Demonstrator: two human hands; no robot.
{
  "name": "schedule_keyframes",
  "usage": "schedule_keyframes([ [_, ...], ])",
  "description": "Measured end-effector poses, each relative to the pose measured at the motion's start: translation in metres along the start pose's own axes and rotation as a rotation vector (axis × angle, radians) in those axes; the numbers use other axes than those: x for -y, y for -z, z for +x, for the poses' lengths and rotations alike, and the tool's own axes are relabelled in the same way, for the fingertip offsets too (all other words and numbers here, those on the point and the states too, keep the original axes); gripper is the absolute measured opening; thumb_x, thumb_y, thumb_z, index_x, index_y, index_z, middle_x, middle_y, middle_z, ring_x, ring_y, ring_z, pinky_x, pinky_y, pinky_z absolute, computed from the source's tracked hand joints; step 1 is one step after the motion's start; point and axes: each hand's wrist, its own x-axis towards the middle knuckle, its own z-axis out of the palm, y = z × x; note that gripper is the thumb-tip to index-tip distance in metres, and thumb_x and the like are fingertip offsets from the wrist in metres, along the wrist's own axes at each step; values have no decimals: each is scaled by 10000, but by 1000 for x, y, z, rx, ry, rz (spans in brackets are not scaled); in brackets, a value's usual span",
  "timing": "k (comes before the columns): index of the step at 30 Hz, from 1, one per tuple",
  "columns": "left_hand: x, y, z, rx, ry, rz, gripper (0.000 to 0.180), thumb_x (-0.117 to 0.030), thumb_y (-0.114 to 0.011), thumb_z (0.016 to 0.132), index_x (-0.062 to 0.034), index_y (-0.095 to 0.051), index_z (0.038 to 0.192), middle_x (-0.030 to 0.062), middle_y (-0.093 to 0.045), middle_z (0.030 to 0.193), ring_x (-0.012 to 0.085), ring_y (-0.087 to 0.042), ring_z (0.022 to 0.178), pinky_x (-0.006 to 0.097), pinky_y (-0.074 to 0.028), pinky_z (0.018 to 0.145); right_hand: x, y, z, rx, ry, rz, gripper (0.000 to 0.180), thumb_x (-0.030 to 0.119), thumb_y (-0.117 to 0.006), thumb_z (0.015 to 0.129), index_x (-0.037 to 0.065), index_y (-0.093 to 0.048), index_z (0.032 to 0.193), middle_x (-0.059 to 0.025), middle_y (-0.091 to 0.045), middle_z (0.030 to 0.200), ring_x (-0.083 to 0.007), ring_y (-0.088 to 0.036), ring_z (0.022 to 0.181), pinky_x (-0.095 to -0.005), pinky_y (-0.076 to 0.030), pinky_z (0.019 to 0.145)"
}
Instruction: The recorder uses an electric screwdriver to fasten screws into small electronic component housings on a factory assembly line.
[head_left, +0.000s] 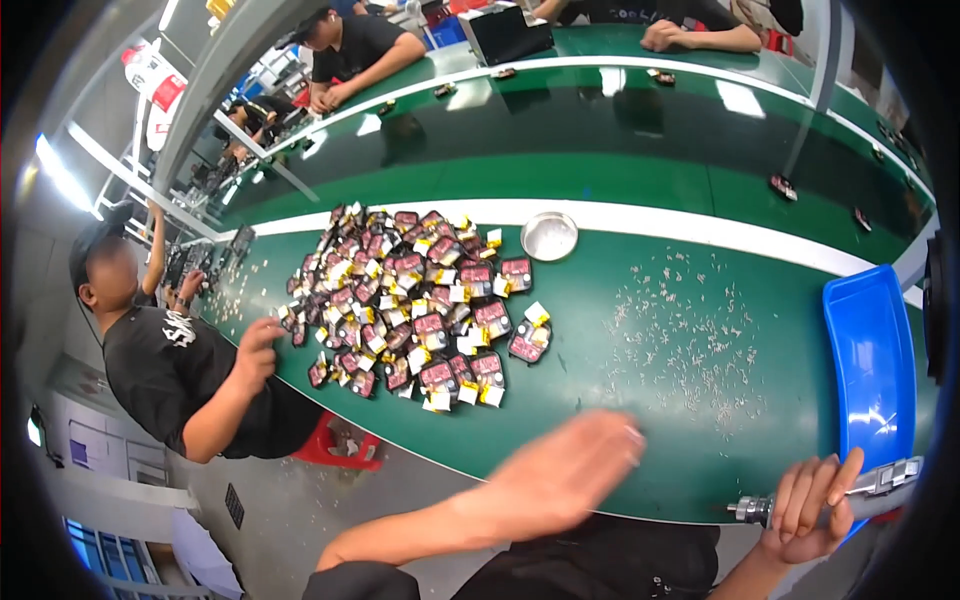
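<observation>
My right hand is wrapped round a grey power screwdriver at the near right edge of the bench. The tool's metal chuck points left, and its lever side shows beyond my fingers. Over the bench's near edge, my left hand is smeared by motion, so its fingers cannot be made out. Many tiny pale screw-like pieces lie scattered on the green bench beyond it. One small black device with a pink label and yellow-white tab sits apart from a large heap of similar devices.
A round metal dish stands by the white rail. At right is a blue plastic tray. A green conveyor carrying a few devices runs beyond the rail. A co-worker reaches toward the heap from the left, near a red stool.
</observation>
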Motion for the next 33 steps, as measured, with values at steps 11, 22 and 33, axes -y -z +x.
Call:
schedule_keyframes([
  [11,86,74,-56,-223,598,508,399,-12,-603,840,9,-539,1233,180,-485,1354,367,-441,1260,443,-378,1030,-13,1,-24,-205,-98,-31,106,80,-463,888,61,-365,852,-15,-353,500,-96,-344,343,-246,-374,378],
  [22,86,43,-56,-74,731,479,551,-222,-586,888,-108,-435,1405,229,-260,1501,430,-234,1376,540,-215,1101,-19,6,-33,-210,-210,6,103,91,-467,879,50,-378,847,-24,-362,491,-114,-337,337,-272,-363,375],
  [33,62,48,-73,-7,744,403,817,-281,-697,724,-58,-372,1439,218,-210,1537,403,-173,1424,515,-137,1140,-21,7,-38,-286,-226,-6,129,114,-496,860,43,-394,828,-33,-374,469,-126,-331,318,-281,-353,355],
])
